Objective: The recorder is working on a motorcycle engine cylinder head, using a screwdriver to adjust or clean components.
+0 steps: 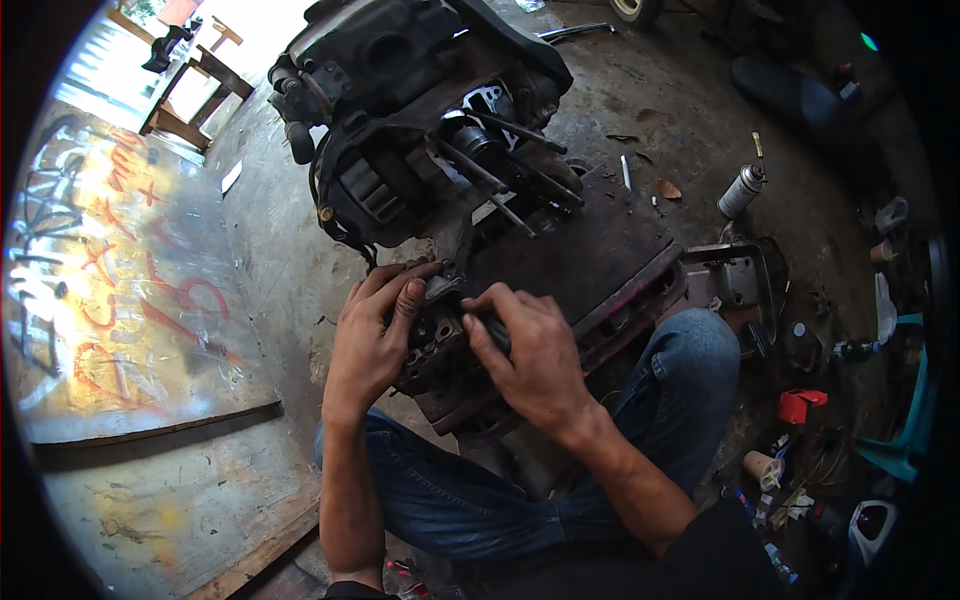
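A dark, greasy metal engine part (pixel 433 345) with round holes lies in front of my knees. My left hand (pixel 375 325) is wrapped over its left side, with the fingers along the top and the thumb bent inward. At its right edge my right hand (pixel 535 355) is closed in a pinch; what it grips is dark and hidden by the fingers. A greyish piece (pixel 442 288) shows between the two hands. Just beyond stands a small engine (pixel 385 130), its long studs (pixel 475 165) and a cylindrical piston (pixel 472 140) pointing toward me.
A dark low bench (pixel 580 250) supports the work. On the floor to the right are a spray can (pixel 740 192), a metal tray-like part (pixel 740 280), a red box (pixel 798 405), a plastic cup (pixel 763 468) and a teal stool (pixel 912 400). A paint-marked board (pixel 150 290) stands at left.
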The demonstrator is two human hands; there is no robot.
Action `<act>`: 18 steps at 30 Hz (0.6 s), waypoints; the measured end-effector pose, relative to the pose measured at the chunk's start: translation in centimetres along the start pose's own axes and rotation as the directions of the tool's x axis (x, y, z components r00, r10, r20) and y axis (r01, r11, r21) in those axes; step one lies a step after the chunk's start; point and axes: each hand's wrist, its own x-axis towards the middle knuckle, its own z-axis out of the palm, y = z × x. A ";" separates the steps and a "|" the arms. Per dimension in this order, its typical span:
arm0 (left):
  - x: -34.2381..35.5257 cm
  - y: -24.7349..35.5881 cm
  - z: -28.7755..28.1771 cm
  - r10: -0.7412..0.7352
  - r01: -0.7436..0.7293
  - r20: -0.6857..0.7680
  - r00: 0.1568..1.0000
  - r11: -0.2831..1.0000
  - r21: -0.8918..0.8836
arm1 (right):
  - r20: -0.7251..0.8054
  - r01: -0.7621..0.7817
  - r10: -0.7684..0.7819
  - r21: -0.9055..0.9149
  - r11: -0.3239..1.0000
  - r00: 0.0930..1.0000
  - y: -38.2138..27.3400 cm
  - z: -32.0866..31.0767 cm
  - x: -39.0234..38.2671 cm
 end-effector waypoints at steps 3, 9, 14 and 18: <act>0.1 0.3 0.2 0.018 -0.018 0.000 1.000 1.000 0.010 | -0.004 -0.005 0.005 -0.009 1.000 1.000 -0.1 0.4 -0.2; 0.2 0.6 0.4 0.048 -0.048 -0.007 0.999 0.998 0.051 | 0.035 -0.007 0.009 -0.052 0.999 0.999 -1.0 0.3 0.5; 0.7 0.6 0.4 0.060 -0.060 -0.001 0.998 0.995 0.078 | 0.091 -0.090 0.097 -0.078 0.993 0.991 -0.8 -1.1 1.9; 1.3 -0.1 0.6 0.069 -0.070 0.010 0.998 0.997 0.040 | 0.067 0.044 -0.043 -0.022 0.999 0.997 -0.1 -0.1 1.4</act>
